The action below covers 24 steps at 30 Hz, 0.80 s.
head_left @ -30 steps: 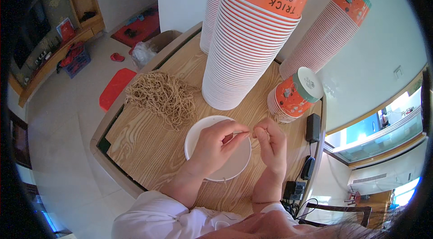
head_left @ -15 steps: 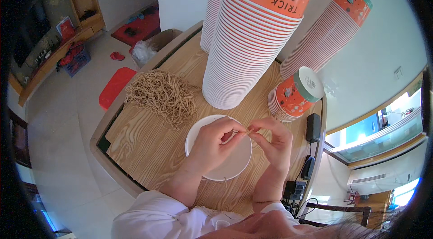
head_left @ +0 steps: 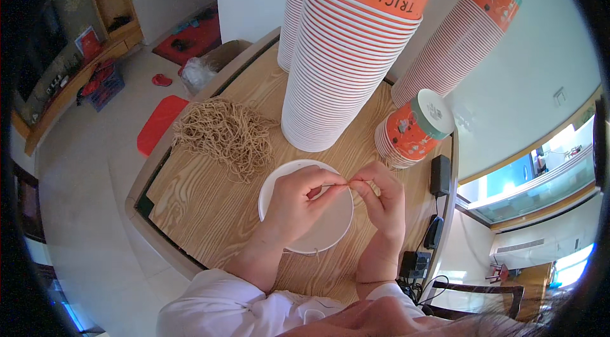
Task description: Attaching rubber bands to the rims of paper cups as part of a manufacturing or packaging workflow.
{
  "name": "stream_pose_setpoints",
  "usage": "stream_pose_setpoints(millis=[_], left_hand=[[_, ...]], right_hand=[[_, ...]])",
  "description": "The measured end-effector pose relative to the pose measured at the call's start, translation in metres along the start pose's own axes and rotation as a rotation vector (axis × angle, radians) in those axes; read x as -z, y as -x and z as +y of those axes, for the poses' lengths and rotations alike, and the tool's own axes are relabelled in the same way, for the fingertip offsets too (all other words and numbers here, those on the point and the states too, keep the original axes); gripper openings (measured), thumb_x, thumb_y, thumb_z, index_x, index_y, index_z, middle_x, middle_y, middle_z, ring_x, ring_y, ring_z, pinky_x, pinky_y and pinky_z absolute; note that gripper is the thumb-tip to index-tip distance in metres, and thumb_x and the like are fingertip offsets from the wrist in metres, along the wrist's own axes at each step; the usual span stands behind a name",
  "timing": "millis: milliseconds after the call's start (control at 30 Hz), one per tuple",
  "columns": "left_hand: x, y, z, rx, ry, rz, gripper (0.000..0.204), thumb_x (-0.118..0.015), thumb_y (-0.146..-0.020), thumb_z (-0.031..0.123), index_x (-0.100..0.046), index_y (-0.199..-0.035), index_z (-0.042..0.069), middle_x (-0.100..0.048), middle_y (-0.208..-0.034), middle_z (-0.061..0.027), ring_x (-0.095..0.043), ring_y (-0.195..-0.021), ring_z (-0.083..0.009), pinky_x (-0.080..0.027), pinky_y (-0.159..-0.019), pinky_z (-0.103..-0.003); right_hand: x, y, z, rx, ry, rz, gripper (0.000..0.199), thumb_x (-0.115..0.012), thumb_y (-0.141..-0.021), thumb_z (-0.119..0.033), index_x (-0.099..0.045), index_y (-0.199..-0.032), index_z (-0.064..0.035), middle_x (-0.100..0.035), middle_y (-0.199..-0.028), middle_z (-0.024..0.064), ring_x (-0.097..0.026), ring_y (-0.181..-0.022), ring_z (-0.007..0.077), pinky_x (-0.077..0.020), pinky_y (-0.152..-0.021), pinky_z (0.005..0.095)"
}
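Note:
Over a round white paper bucket (head_left: 327, 226), my left hand (head_left: 295, 200) and my right hand (head_left: 383, 205) meet fingertip to fingertip. Both are closed in a pinch on a thin strand of tan twine, mostly hidden by the fingers. A short twine end (head_left: 317, 252) pokes out at the bucket's near rim. The bucket stands mouth up on the wood-grain table (head_left: 190, 216), and its inside looks plain white. To the left lies a loose, tangled heap of tan twine (head_left: 223, 137).
A tall stack of nested orange-and-white paper buckets (head_left: 349, 63) rises just beyond my hands. Another tall stack (head_left: 457, 35) leans in view at back right, near a short upside-down stack (head_left: 412, 130). Black power adapters (head_left: 440, 176) and cables line the right edge. A red stool (head_left: 159, 124) stands left.
The pinched fingertips have drawn slightly closer together, and my right hand has shifted a little left. The view has tilted slightly; the bucket and stacks stay where they were.

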<state>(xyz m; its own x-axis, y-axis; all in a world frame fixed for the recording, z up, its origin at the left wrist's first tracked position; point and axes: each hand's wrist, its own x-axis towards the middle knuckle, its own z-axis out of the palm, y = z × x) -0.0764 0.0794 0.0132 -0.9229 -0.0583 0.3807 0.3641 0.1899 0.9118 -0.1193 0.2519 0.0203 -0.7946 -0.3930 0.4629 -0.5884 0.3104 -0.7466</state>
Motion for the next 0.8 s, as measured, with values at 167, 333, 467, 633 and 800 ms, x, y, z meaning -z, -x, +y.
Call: stream_pose_setpoints(millis=[167,333,467,633,800], left_hand=[[0.0013,-0.0004,0.0051,0.008,-0.019,0.004,0.009,-0.070,-0.079,0.007,-0.066,-0.087,0.005,-0.061,-0.072,-0.0025,-0.046,-0.054,-0.0093,-0.037,-0.050,-0.024],[0.0049,-0.0004,-0.0005,0.021,0.001,-0.004,0.008,-0.070,-0.079,0.005,-0.065,-0.085,0.005,-0.057,-0.070,-0.0010,-0.043,-0.054,-0.0081,-0.036,-0.050,-0.023],[0.0051,0.0009,-0.0015,0.017,0.129,-0.054,0.009,-0.067,-0.081,0.003,-0.062,-0.089,0.003,-0.057,-0.074,-0.0015,-0.049,-0.060,-0.0071,-0.039,-0.052,-0.022],[0.0045,0.0014,-0.0034,0.049,0.117,-0.111,0.009,-0.065,-0.083,0.001,-0.059,-0.091,0.000,-0.060,-0.078,-0.0034,-0.058,-0.068,-0.0081,-0.046,-0.058,-0.021],[0.0047,0.0015,-0.0010,0.073,0.172,-0.125,0.008,-0.064,-0.084,0.003,-0.060,-0.092,0.000,-0.063,-0.082,-0.0040,-0.059,-0.068,-0.0085,-0.048,-0.060,-0.022]], right_hand=[[-0.0006,0.0017,0.0004,-0.014,0.028,-0.038,0.006,-0.068,-0.080,-0.004,-0.063,-0.082,-0.0013,-0.062,-0.081,0.0087,-0.059,-0.077,0.0234,-0.0469,-0.070,0.0307],[-0.0009,0.0000,-0.0073,-0.009,-0.191,0.069,0.020,-0.075,-0.071,-0.003,-0.067,-0.089,-0.0029,-0.064,-0.085,0.0088,-0.061,-0.081,0.0235,-0.0486,-0.073,0.0315],[-0.0027,-0.0016,-0.0004,0.134,-0.101,0.034,0.027,-0.078,-0.067,-0.002,-0.069,-0.093,-0.0038,-0.065,-0.086,0.0084,-0.062,-0.081,0.0225,-0.0490,-0.073,0.0321],[-0.0009,-0.0025,-0.0033,0.128,-0.079,0.009,0.023,-0.077,-0.067,-0.001,-0.071,-0.089,-0.0048,-0.066,-0.085,0.0072,-0.062,-0.081,0.0210,-0.0487,-0.072,0.0311],[-0.0005,-0.0019,-0.0004,0.154,-0.068,0.002,0.023,-0.077,-0.068,-0.001,-0.071,-0.089,-0.0049,-0.066,-0.084,0.0064,-0.061,-0.079,0.0207,-0.0479,-0.070,0.0308]])
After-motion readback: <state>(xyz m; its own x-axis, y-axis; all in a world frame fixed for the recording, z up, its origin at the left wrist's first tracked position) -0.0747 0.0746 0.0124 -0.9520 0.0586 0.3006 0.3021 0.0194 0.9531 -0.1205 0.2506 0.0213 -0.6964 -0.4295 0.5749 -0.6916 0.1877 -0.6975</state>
